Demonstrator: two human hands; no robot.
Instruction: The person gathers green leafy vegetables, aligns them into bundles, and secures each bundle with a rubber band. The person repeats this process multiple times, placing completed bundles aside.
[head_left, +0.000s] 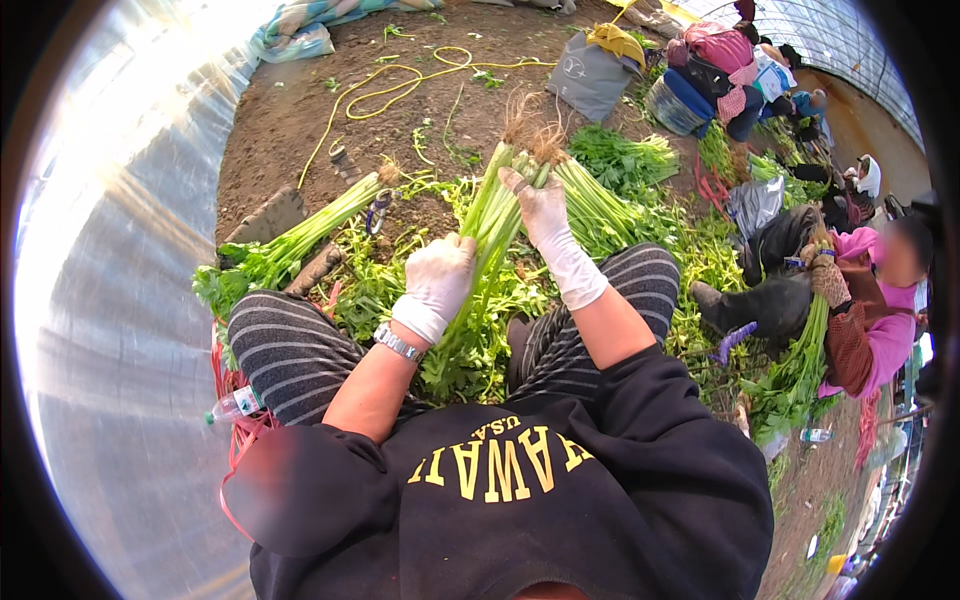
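Note:
Both hands, in white gloves, grip a bunch of celery (491, 217) whose brown roots point away from me and whose leaves hang between my knees. My left hand (441, 274) is closed around the stalks at mid-length. Higher up, near the roots, my right hand (536, 199) holds the same bunch with its thumb across the stalks. Just right of that hand lies another pile of celery stalks (596, 187), partly hidden by my wrist. On the left, a bundle of celery (322, 221) rests with its roots towards the middle. Loose leaves and trimmings (375, 281) cover the ground below.
A co-worker (862, 300) sits at right, holding celery. Further people (739, 67) are at the upper right. A grey bag (589, 75) stands ahead beside a yellow hose (405, 82). Plastic sheeting (127, 300) walls the left. A plastic bottle (234, 405) and red ties (251, 435) lie by my left knee.

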